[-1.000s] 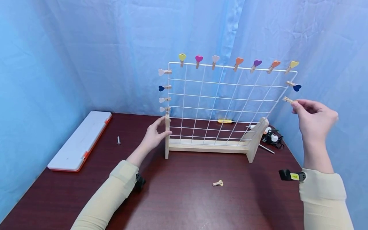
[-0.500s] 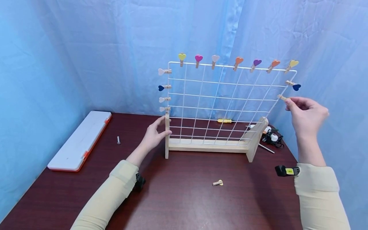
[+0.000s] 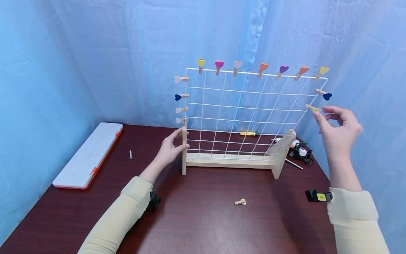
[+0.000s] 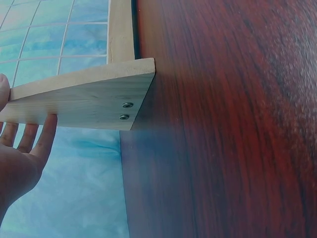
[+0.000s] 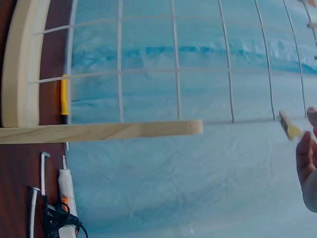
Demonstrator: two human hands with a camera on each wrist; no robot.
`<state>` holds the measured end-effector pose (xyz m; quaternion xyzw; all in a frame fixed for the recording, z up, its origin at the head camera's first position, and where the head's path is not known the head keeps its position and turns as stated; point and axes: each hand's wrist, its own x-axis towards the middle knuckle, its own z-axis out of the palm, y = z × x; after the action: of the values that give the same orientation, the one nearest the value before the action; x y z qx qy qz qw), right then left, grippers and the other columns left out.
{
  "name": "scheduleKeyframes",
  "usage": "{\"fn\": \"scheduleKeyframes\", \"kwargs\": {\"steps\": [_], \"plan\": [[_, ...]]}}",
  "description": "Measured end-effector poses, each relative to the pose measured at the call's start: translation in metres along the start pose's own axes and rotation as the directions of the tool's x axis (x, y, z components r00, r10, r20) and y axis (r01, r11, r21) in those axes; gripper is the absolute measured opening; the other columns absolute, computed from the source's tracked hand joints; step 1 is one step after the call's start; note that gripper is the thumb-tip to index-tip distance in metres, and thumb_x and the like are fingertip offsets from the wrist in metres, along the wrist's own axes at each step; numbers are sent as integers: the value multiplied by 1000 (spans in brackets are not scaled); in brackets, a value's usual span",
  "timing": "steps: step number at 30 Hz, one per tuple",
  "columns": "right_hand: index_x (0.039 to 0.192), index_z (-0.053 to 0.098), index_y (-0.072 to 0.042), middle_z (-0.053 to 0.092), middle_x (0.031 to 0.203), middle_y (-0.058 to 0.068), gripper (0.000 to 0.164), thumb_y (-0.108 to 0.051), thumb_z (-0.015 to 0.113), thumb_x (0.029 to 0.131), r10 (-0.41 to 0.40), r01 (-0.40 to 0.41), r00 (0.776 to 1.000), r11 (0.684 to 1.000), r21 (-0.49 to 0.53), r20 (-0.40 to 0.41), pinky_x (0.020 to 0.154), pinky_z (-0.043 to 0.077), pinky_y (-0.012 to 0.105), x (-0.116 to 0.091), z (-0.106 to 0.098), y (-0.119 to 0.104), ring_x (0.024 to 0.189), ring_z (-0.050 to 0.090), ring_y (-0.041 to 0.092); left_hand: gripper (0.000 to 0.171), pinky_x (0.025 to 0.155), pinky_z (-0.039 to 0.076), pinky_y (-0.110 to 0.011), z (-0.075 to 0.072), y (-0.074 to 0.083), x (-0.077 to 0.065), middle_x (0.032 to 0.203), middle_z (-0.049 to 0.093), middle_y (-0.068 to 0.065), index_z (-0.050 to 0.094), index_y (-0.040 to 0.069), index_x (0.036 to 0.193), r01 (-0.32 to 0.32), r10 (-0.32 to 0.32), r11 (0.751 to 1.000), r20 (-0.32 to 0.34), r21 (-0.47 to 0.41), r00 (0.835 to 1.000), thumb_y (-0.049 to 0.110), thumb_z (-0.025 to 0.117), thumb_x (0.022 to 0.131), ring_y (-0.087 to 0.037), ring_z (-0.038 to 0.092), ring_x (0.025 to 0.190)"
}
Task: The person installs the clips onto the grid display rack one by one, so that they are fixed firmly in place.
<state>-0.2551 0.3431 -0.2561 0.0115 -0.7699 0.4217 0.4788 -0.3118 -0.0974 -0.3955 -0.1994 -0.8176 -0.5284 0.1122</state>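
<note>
A white wire grid (image 3: 272, 75) stands in a wooden stand (image 3: 228, 164), with heart clothespins along its top and both sides. My left hand (image 3: 169, 149) holds the stand's left side panel (image 4: 94, 94), thumb on the near side and fingers against its outer face. At the grid's right edge, a yellow-heart clothespin (image 3: 312, 108) sits on the side wire below a dark blue heart clothespin (image 3: 327, 96). My right hand (image 3: 340, 130) is just beside it, thumb and index finger parted around the heart end. In the right wrist view, the fingers are slightly apart from the clothespin (image 5: 289, 126).
One loose clothespin (image 3: 240, 202) lies on the table in front. To the left are a white case (image 3: 88, 155) with orange clasps and a bolt (image 3: 131, 155). Behind the grid lies a yellow-handled tool (image 3: 247, 133); cables (image 3: 301, 153) and a metal rod (image 3: 294, 164) lie right of the stand.
My right hand has moved left, bringing the yellow-heart clothespin onto the grid's right wire, and its fingers have parted from it. The left hand stays on the stand.
</note>
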Motion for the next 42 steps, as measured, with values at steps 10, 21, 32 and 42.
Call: {"fn": "scheduleKeyframes", "kwargs": {"steps": [10, 21, 32, 42], "plan": [[102, 65, -20, 55, 79, -7, 33, -17, 75, 71, -275, 293, 701, 952, 86, 658, 56, 43, 15, -89, 31, 3, 69, 50, 4, 61, 95, 36, -41, 1, 2, 0, 116, 58, -6, 44, 15, 130, 6, -5, 1000, -20, 19, 1000, 29, 68, 76, -18, 48, 112], [109, 61, -19, 54, 106, -7, 41, -24, 75, 71, -417, 255, 182, 895, 367, 890, 66, 46, 23, -168, 59, 50, 81, 55, 11, 62, 95, 36, -43, 2, 2, -2, 119, 56, -6, 42, 16, 132, 12, -12, 1000, -11, 5, 1000, 30, 67, 77, -18, 47, 114], [88, 62, -26, 54, 84, -10, 19, -29, 73, 73, -404, 200, 20, 898, 392, 915, 58, 43, 17, -184, 66, 66, 69, 48, 3, 61, 88, 42, -40, 2, 1, -1, 120, 57, -2, 43, 18, 131, -8, 8, 1000, -19, -10, 1000, 30, 68, 77, -15, 49, 111], [85, 63, -26, 56, 73, -17, 10, -20, 68, 79, -429, 231, 100, 887, 399, 898, 51, 42, 15, -176, 63, 65, 61, 50, -4, 61, 87, 43, -39, 2, 2, -1, 119, 56, -3, 43, 19, 131, 18, -18, 1000, -24, 8, 1000, 30, 68, 77, -15, 48, 111]]}}
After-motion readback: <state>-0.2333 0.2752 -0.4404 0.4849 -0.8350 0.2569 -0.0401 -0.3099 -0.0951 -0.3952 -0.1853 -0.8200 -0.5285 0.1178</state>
